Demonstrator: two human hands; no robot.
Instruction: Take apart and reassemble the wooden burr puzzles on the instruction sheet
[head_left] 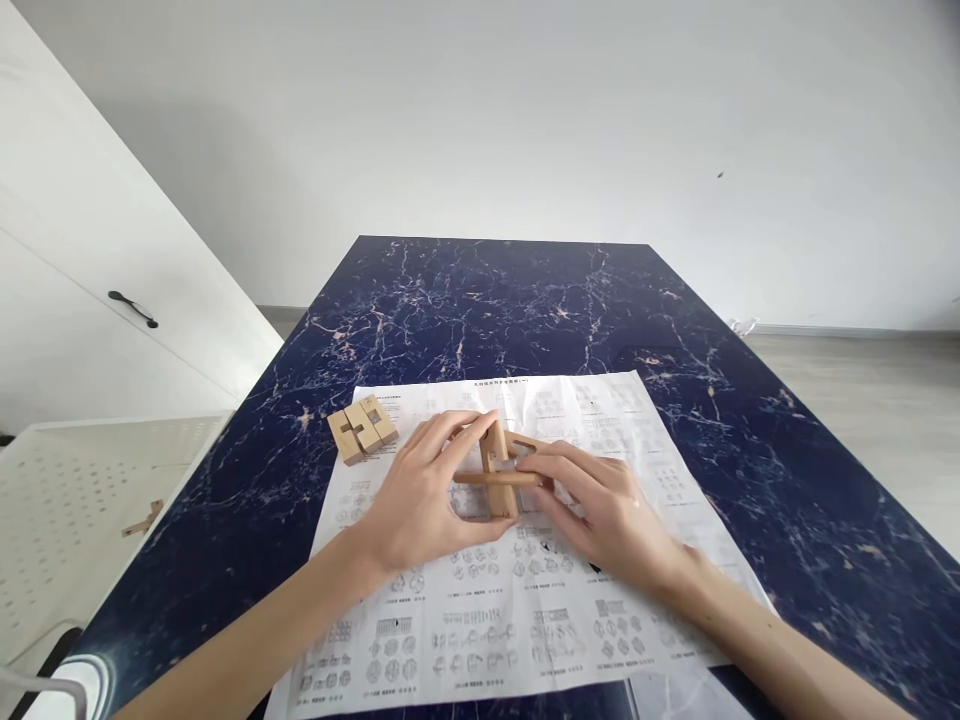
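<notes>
Between my two hands is a partly joined wooden puzzle [501,497], made of interlocking slotted pieces. My left hand [424,495] grips it from the left, fingertips at its top and thumb at its lower end. From the right, my right hand [607,505] pinches the end of a thin crosswise wooden bar [480,479]. Another slotted wooden piece [523,442] slants behind my right fingertips, and part of it is hidden. Beneath both hands lies a white instruction sheet [480,630] printed with small puzzle diagrams.
Several notched wooden blocks [362,428] sit together at the sheet's upper left corner. The dark blue marbled table [495,300] reaches toward the wall. At left are a white perforated surface [67,500] with a small wooden piece [142,518] and a white cabinet [112,250].
</notes>
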